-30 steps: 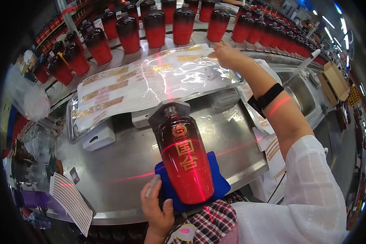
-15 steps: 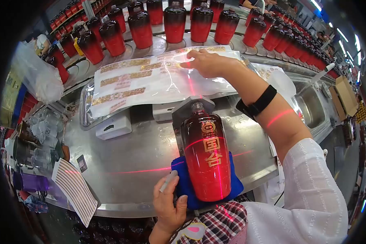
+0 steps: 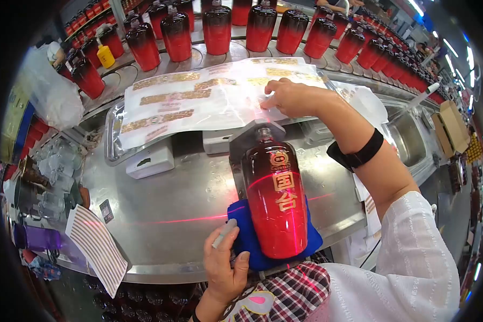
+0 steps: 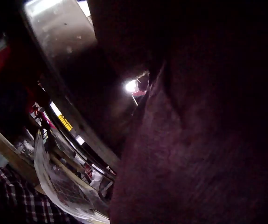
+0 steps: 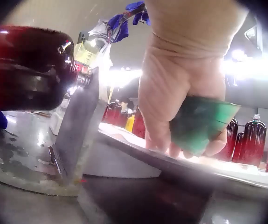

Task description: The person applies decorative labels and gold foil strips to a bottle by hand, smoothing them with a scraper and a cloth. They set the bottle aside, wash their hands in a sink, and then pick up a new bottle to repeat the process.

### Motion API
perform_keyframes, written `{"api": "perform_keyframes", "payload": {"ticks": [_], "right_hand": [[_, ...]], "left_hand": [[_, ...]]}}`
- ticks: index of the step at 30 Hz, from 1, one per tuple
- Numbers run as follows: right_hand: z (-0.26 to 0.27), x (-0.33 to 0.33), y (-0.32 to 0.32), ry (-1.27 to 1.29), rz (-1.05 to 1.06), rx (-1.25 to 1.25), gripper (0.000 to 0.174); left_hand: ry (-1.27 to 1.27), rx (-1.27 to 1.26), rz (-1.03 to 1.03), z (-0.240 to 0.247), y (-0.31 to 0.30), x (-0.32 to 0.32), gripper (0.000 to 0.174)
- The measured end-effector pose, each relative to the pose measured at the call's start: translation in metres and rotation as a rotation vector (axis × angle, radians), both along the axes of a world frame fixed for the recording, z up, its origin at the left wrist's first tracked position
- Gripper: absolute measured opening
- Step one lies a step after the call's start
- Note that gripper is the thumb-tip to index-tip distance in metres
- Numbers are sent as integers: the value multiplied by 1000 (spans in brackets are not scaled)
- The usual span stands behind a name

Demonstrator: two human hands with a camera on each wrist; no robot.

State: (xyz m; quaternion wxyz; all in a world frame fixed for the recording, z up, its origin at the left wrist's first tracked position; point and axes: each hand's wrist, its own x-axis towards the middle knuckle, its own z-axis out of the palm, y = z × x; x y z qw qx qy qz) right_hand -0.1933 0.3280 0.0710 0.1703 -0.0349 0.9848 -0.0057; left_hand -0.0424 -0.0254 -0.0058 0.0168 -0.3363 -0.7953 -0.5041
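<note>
A red and black bottle (image 3: pixel 276 198) with gold lettering is laid in the middle of the metal worktop (image 3: pixel 182 188), its base toward the person. Its lower part is borne by a blue cloth (image 3: pixel 243 228), and its neck is set at a grey angled block (image 3: pixel 247 140). The bottle and the worktop are crossed by red light lines.

Beyond the block, a white sheet (image 3: pixel 212 119) printed with gold patterns is spread over a metal tray (image 3: pixel 110 137), and white boxes (image 3: pixel 153 161) are seen below its near edge. The right hand (image 3: pixel 295 100) is held over the right part of this sheet, its fingers bent downward; a green piece (image 5: pixel 199 123) seems to be grasped in it, though its shape is partly hidden.

The left hand (image 3: pixel 225 268) is placed near the left side of the blue cloth, its fingers loosely bent and closed on nothing; a pale cover (image 3: pixel 225 233) is worn on one fingertip. At the near left, a striped sheet (image 3: pixel 96 247) is laid over the worktop's edge. On the far side, upright bottles (image 3: pixel 217 32) are lined up.
</note>
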Motion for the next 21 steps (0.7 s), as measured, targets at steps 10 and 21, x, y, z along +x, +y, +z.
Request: {"api": "perform_keyframes", "payload": {"ticks": [10,21], "right_hand": [[-4,13,9,199,19,-2,48],[-3,38,32,283,45,113,41]], "left_hand": [[18,-22,23,1,3,5,41],[54,-60,38,2,4,8,39]]}}
